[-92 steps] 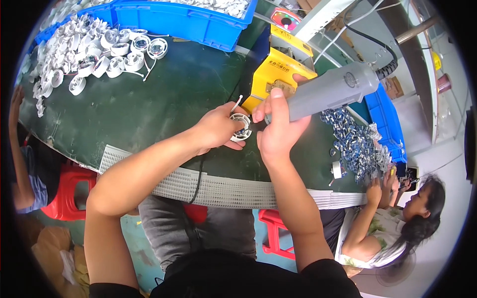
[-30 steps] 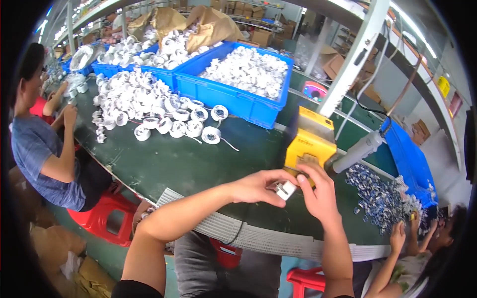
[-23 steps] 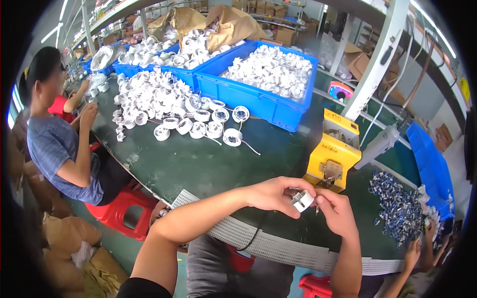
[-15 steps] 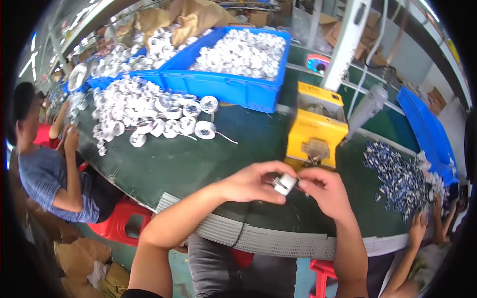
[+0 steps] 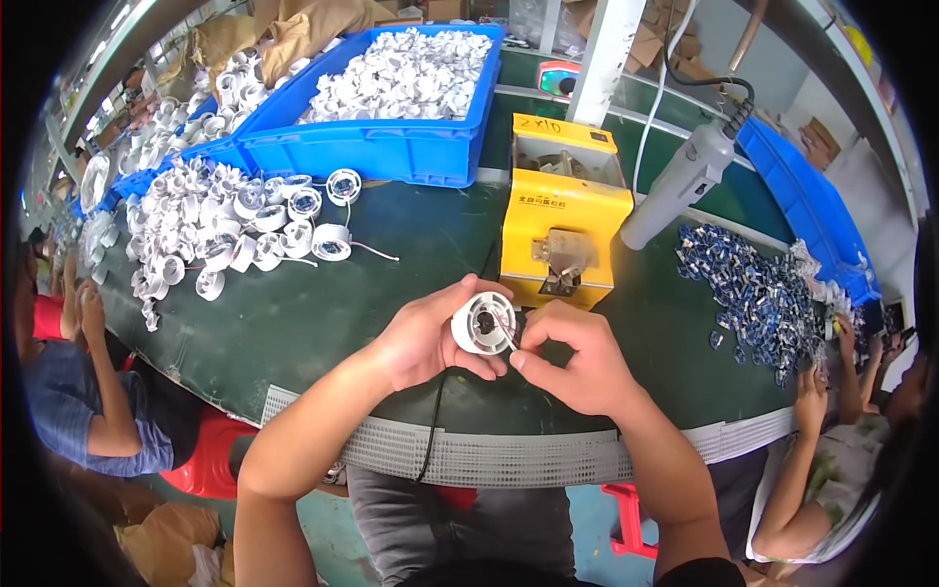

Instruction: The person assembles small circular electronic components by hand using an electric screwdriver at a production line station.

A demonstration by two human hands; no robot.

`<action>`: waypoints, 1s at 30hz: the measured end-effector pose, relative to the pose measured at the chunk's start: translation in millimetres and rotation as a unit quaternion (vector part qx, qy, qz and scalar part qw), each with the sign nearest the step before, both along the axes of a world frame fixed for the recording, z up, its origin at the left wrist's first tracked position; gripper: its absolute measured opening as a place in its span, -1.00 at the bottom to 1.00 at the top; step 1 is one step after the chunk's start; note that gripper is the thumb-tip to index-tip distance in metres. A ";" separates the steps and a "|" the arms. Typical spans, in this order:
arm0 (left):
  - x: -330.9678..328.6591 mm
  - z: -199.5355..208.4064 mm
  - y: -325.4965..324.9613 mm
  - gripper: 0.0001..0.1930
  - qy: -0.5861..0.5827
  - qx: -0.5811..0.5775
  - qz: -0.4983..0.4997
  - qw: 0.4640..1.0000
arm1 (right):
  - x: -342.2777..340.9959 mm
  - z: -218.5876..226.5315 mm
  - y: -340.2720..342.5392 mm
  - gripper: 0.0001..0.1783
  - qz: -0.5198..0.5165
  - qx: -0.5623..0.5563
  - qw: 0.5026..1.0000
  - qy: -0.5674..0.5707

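A white round plastic housing is held in my left hand, its fingers and thumb curled around the side. Its open face is tilted up toward me, showing ribs and a dark centre. Thin wires come out of it toward the right. My right hand pinches these wires between thumb and forefinger, close to the housing's rim. Both hands are above the near part of the green table. Just beyond them stands a yellow machine with a metal part on its front.
Many white housings are heaped at left, some with wires trailing. Behind them stands a blue bin of white parts. A grey cylindrical tool hangs by the machine. Small blue parts lie at right. Other people sit at both sides.
The view has swung right. The housing in my left hand has turned from side-on to show its open face. My right fingers now visibly pinch the wires.
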State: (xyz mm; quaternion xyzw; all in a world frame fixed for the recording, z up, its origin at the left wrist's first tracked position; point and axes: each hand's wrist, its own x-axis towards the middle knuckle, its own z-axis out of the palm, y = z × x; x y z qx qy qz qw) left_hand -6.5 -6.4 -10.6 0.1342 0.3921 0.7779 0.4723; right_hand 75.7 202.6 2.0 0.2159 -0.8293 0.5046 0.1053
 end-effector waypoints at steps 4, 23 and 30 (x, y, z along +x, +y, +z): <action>2.2 0.9 1.7 -0.47 0.003 -0.027 0.007 1.000 | -0.6 1.2 -3.1 -0.86 0.009 0.021 1.000 -0.014; 9.9 9.4 4.9 -0.59 0.043 0.029 0.095 0.994 | -2.1 9.3 -0.9 -0.84 -0.151 0.051 0.968 0.195; 21.3 8.7 10.6 -0.64 0.067 0.068 0.090 0.991 | 4.7 1.3 -12.0 -0.79 -0.058 -0.297 0.940 -0.160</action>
